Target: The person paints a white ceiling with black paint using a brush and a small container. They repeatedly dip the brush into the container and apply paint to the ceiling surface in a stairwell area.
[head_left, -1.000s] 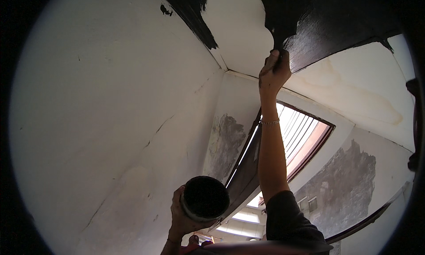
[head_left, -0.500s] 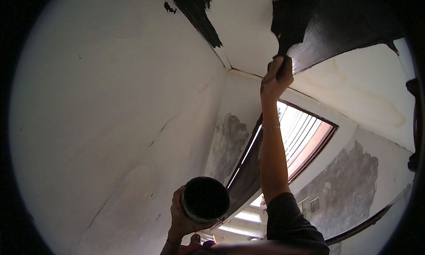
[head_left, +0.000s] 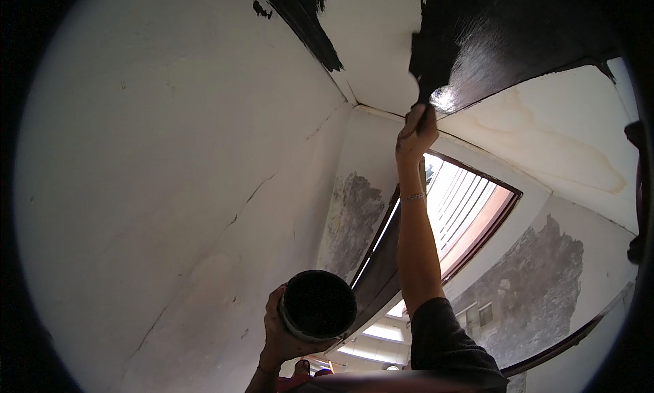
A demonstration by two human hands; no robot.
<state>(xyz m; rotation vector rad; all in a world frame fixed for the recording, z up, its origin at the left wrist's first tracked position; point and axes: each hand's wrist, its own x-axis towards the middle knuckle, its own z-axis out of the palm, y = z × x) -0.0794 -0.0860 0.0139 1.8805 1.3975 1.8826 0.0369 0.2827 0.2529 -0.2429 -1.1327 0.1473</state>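
Raised overhead, my right hand [head_left: 417,132] is closed round the handle of a wide, dark paintbrush [head_left: 432,62]. Its head lies against the ceiling at the left edge of a glossy black painted area [head_left: 518,42]. Low in the picture, my left hand [head_left: 289,338] wraps round a round paint pot [head_left: 319,306], its fingers beneath and beside it. The pot's inside looks black; how much paint is in it cannot be made out. Bare whitish ceiling [head_left: 371,42] shows left of the brush, between the large black area and a black strip [head_left: 306,21] along the wall's top edge.
A pale, cracked wall [head_left: 170,188] fills the left side. Beyond my right arm is a barred window [head_left: 463,202] with a dark frame and a dark door panel [head_left: 381,277]. Grey patches [head_left: 538,284] mark the walls. A brownish stain [head_left: 586,168] runs over the right ceiling.
My right hand and the brush have moved slightly down and to the left, along the edge of the black area. The left hand and pot have hardly moved.
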